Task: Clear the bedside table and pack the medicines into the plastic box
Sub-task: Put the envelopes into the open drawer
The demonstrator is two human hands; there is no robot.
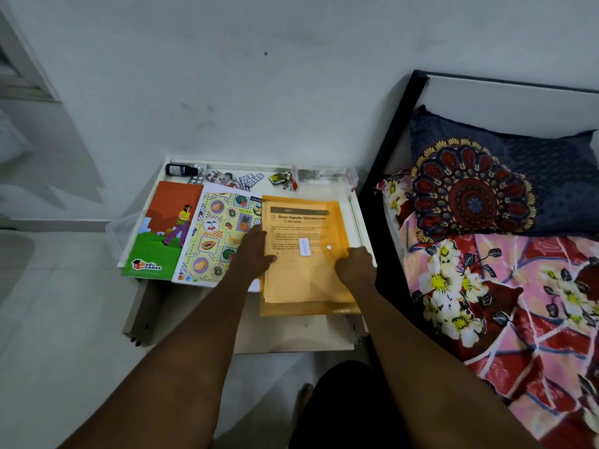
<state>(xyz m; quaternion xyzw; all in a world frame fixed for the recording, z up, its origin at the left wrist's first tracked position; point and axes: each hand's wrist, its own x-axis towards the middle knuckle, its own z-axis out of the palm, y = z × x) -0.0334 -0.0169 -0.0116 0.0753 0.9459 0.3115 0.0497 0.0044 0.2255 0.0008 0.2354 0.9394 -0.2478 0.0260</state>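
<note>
Plain white wall [259, 76]; pale tiled floor [58, 319]; black-framed bed [393, 131] at right, floral bedspread [502, 303], dark patterned pillow [518, 189].

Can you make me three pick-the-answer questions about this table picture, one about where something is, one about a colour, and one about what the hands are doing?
1. Where is the dark bottle?
A. back left corner of the bedside table
B. on the bed
C. on the floor

2. What colour is the folder?
A. blue
B. orange
C. black

3. What are the hands doing?
A. hanging in the air
B. holding the bottle
C. both touching the folder

Answers: 1 A, it lies by the wall. 2 B, it is see-through orange. 3 C, the left hand and right hand rest at its sides.
</note>
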